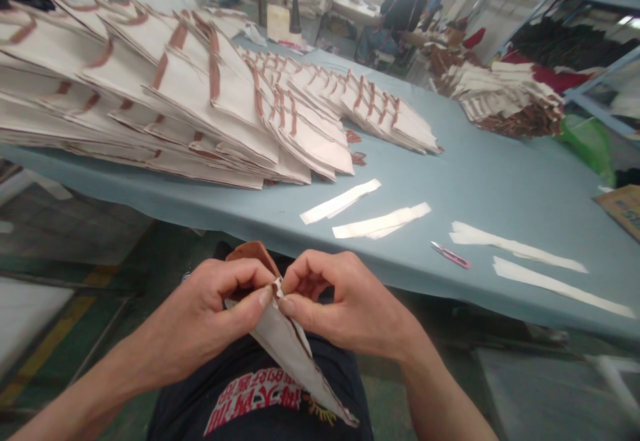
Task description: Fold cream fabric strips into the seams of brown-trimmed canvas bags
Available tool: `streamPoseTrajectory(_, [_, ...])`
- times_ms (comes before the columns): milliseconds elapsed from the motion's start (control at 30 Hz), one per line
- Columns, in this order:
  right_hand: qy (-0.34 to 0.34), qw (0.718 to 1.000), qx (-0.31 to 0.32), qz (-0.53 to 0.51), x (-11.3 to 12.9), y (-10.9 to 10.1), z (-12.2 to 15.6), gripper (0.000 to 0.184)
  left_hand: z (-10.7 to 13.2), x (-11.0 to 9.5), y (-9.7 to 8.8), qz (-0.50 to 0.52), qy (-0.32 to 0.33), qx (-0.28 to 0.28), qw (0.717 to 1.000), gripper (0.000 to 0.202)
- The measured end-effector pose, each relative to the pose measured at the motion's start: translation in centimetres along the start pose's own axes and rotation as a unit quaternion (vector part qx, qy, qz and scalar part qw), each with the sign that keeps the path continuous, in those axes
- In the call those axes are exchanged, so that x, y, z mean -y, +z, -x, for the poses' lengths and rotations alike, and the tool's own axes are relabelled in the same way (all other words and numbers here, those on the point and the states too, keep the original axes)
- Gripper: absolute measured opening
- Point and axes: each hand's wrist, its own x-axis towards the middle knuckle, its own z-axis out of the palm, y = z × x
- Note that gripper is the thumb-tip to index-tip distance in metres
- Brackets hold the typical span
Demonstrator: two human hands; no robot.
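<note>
Over my lap I hold a cream fabric piece point(290, 351) with dark seam edges and a brown flap point(253, 252) at its top. My left hand point(230, 301) pinches its upper corner between thumb and forefinger. Close against it, my right hand point(340, 297) pinches the same corner, and a small whitish bit of material shows between the fingertips. The piece hangs down and to the right, tapering past the printed apron point(260, 397). What lies inside the curled fingers is hidden.
Stacked cream pieces with brown straps point(215, 94) cover the table's left. Cream strips point(383, 221) and a pink-handled thread snipper point(451, 255) lie along the blue table's point(400, 274) front. Another bundle point(510, 97), a cardboard box point(623, 211) and a person point(400, 14) are farther off.
</note>
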Motion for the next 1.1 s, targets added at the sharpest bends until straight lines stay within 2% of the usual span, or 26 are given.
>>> streamPoseTrajectory(133, [-0.012, 0.993, -0.021, 0.116, 0.8, 0.1, 0.5, 0.009, 0.0, 0.1, 0.0, -0.025, -0.004, -0.009, 1.000, 0.031])
streamPoseTrajectory(300, [0.006, 0.981, -0.015, 0.192, 1.1, 0.3, 0.5, 0.013, 0.2, 0.5, 0.4, -0.065, -0.006, -0.015, 0.998, 0.032])
streamPoseTrajectory(533, [0.020, 0.943, -0.040, 0.330, 0.8, 1.8, 0.1, 0.014, 0.2, 0.4, 1.2, -0.129, 0.013, -0.039, 0.991, 0.031])
streamPoseTrajectory(600, [0.027, 0.952, -0.048, 0.303, 0.3, 2.0, -0.2, 0.013, 0.1, 0.4, 1.4, -0.151, 0.013, -0.052, 0.987, 0.029])
streamPoseTrajectory(700, [0.047, 0.986, -0.037, 0.159, -0.7, 1.8, -0.7, 0.014, -0.1, 0.5, 1.6, -0.154, 0.015, -0.058, 0.986, 0.028])
streamPoseTrajectory(800, [0.086, 0.996, -0.007, -0.002, -1.8, 1.4, -0.9, 0.011, -0.2, 0.9, 1.2, -0.095, 0.020, -0.025, 0.995, 0.031])
streamPoseTrajectory(867, [0.092, 0.994, 0.002, -0.062, -2.3, 1.3, -0.8, 0.010, -0.3, 1.1, 0.9, -0.039, 0.014, 0.004, 0.999, 0.032])
streamPoseTrajectory(967, [0.078, 0.993, -0.007, -0.084, -2.4, 1.4, -0.6, 0.011, -0.5, 1.2, 0.4, 0.007, 0.004, 0.021, 1.000, 0.034])
streamPoseTrajectory(1100, [0.053, 0.998, -0.030, -0.010, -1.4, 1.5, -0.4, 0.013, -0.6, 1.2, 0.5, -0.019, -0.013, 0.010, 1.000, 0.030])
